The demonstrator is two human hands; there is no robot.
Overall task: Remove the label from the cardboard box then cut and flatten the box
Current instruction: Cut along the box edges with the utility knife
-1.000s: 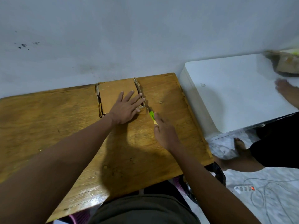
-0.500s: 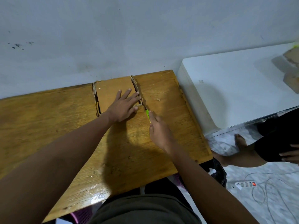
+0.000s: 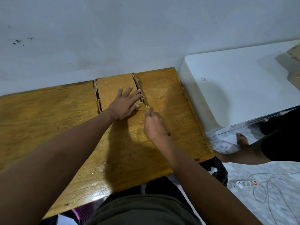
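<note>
Already collapsed, the cardboard box lies at the counter's far edge, its long axis running toward the wall. Left hand presses it with fingers spread flat; right hand grips a green-handled cutter at the near right corner. Cutting appears underway; the next stroke likely needs steady downward pressure.

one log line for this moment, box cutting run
left hand flat on cardboard box | right hand holds green cutter at box's right edge
</note>
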